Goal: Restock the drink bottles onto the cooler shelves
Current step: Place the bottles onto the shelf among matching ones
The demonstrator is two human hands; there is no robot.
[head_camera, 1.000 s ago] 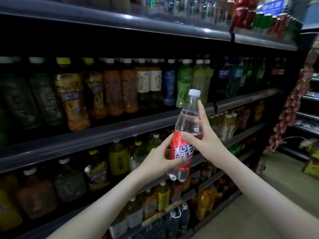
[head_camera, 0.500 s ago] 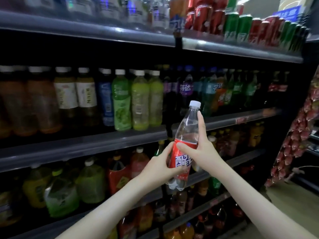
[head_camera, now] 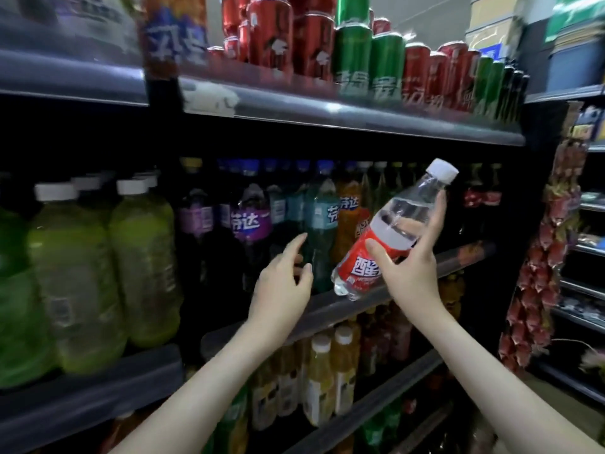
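A clear drink bottle [head_camera: 397,224] with a white cap and a red label leans to the right in front of the middle cooler shelf [head_camera: 343,303]. My right hand [head_camera: 409,270] grips it round the label. My left hand [head_camera: 281,283] is off the bottle, its fingers loosely spread, and reaches toward a teal soda bottle [head_camera: 322,224] standing on that shelf. Purple [head_camera: 250,221] and orange [head_camera: 348,217] soda bottles stand beside the teal one.
Green drink bottles [head_camera: 140,263] fill the shelf at the left. Red and green cans [head_camera: 353,54] line the top shelf. Yellow juice bottles [head_camera: 320,378] stand on the shelf below. Packets of red snacks [head_camera: 540,263] hang at the right end of the cooler.
My left hand has let go of the bottle and moved left toward the shelf. My right hand has tilted the bottle to the right. The view has shifted right and closer.
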